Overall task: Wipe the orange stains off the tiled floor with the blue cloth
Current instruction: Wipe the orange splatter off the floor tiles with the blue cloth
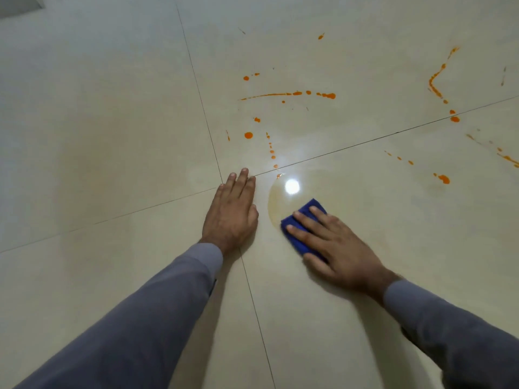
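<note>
Blue cloth being pressed flat, stains lying ahead

Blue cloth [302, 228] is being pinned to the tiled floor [112, 113] under the right hand [334, 248], fingers spread. Left hand [231, 211] is being braced flat, fingers together. Orange stains [292, 94] are lying forward of the cloth, nearer the right hand.

Floor [112, 122]: glossy cream tiles, large squares
Grout lines [196, 88]: thin, dark, crossing near centre
Light: a bright round glare [292, 187] reflected on the tile
</note>
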